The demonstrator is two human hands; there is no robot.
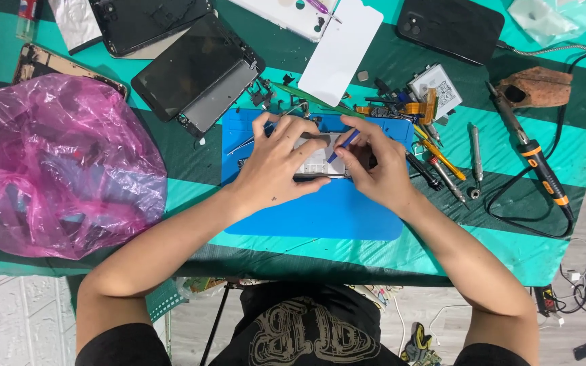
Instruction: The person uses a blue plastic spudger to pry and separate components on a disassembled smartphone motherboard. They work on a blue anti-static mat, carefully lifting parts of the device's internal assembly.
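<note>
A small opened phone body point(317, 161) lies on a blue work mat point(320, 210) in the middle of the table. My left hand point(276, 166) presses down on its left side, fingers spread over the top edge. My right hand point(374, 166) holds a thin blue pry tool point(342, 145) with its tip on the phone's inside. Much of the phone is hidden under both hands.
A pink plastic bag point(55, 166) bulges at the left. Dismantled phones and screens point(194, 71) lie at the back, with a white card point(340, 47) and a black phone point(450, 27). Screwdrivers point(475, 159), small parts and a corded soldering iron point(534, 157) lie at the right.
</note>
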